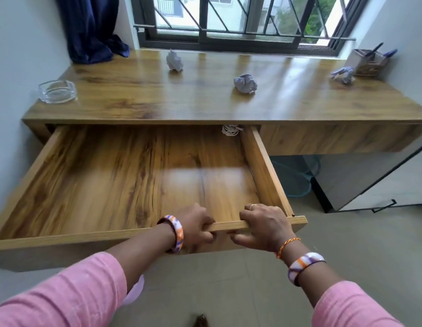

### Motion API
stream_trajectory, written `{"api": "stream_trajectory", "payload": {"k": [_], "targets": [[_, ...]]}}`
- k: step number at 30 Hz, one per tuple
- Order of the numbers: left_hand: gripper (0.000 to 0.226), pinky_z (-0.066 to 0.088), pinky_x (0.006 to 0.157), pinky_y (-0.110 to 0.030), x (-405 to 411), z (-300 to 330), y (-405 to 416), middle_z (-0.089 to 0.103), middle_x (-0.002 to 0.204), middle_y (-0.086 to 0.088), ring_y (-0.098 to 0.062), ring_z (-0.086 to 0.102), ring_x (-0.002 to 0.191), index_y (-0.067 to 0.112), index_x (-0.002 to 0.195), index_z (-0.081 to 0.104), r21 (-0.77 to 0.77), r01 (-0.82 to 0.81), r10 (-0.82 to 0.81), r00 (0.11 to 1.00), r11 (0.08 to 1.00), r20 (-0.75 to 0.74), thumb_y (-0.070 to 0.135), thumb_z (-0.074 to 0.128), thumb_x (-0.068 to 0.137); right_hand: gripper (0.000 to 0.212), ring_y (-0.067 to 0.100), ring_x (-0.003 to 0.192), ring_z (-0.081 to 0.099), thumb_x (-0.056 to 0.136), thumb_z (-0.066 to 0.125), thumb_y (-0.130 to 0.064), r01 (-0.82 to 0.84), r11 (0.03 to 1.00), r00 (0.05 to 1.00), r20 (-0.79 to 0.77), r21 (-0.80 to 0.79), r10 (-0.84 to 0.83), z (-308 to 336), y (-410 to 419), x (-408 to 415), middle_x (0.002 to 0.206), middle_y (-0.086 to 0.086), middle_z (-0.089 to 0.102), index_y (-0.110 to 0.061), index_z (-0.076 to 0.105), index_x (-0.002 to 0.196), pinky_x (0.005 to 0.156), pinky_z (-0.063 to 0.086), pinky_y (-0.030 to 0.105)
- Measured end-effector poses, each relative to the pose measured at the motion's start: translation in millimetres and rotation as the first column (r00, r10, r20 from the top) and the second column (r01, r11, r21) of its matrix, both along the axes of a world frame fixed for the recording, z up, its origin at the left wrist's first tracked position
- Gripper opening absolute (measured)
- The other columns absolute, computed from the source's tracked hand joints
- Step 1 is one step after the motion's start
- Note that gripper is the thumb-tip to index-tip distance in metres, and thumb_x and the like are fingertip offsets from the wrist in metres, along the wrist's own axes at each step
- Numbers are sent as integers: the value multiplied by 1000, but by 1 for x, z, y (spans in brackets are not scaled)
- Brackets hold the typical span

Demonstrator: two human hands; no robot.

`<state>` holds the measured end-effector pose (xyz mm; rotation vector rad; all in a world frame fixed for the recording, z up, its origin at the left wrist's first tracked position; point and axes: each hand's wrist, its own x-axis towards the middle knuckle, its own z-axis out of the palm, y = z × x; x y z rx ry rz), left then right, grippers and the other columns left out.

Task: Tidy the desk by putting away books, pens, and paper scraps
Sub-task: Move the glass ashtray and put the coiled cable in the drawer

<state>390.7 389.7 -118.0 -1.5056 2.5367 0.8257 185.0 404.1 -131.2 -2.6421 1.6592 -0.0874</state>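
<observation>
We see the left hand (pixel 196 228) and right hand (pixel 264 226) both curled over the front edge of the pulled-out drawer (pixel 125 175), probably to take books, while three paper scraps (pixel 245 83) lie on the desk (pixel 134 100) and pens (pixel 380 51), blurred, stand far right.

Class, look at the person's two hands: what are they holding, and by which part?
Both the left hand and right hand grip the open drawer by its front edge.

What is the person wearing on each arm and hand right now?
Both arms wear pink sleeves. The left hand has an orange, white and purple bangle at the wrist. The right hand has a thin gold ring, an orange thread band and a matching bangle.
</observation>
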Motion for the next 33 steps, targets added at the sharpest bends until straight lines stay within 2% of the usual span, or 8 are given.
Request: {"api": "stream_trajectory", "payload": {"k": [5,11,14,16,20,25,30,33], "targets": [[30,32,58,-26,0,3,-20,67,95,-9,-28,62,86,18,101,64,-212,105,-71,985,972,159,39,55,82,62,22,72,60,64,36,-75,-8,1000,1000,-2,2,8,-1,-30,3,78,0,61,-19,60,75,56,36,27],[39,40,63,-29,3,-1,-64,64,105,-5,-26,61,92,19,108,58,-301,180,-86,950,937,299,48,50,83,61,22,73,61,66,38,-74,-19,999,1000,-6,-30,19,-1,-75,8,78,1,61,-18,61,75,57,36,27],[53,48,78,-30,8,-6,-91,46,139,4,-19,55,115,28,125,49,-370,122,-42,975,921,218,52,55,78,60,22,85,61,67,41,-73,-16,997,1000,5,-72,17,-2,-104,12,89,1,64,-20,63,86,66,41,29],[74,46,95,-32,11,-8,-110,29,152,-2,-20,41,132,24,135,42,-490,74,-18,993,868,118,54,63,70,70,23,110,54,65,43,-72,-7,995,1000,11,-104,8,-1,-125,15,117,4,61,-22,59,112,85,43,34],[105,22,114,-44,11,1,-150,37,145,-21,-37,33,135,16,130,52,-657,33,118,976,753,184,70,68,42,99,22,144,13,60,43,-72,23,998,999,35,-63,-21,4,-167,20,155,4,19,-22,25,144,115,16,39],[116,-2,109,-45,14,6,-188,34,147,-20,-33,18,137,15,134,46,-623,-71,213,965,779,156,75,58,36,108,17,144,-13,58,35,-72,30,998,999,22,-53,-29,6,-210,25,158,2,-6,-22,7,149,119,-5,38],[110,1,110,-52,17,1,-219,55,133,-16,-34,26,137,1,125,54,-632,-44,214,957,773,195,76,50,45,111,26,143,-15,61,42,-70,3,997,1000,13,-77,-2,9,-242,30,156,6,-10,-16,3,149,116,-7,42],[97,6,109,-48,20,-2,-235,65,120,-9,-28,51,126,7,115,63,-651,-6,159,971,759,177,74,52,47,110,28,145,6,60,52,-69,-4,994,1000,6,-108,5,12,-259,33,156,10,14,-10,19,147,116,0,43]]}}
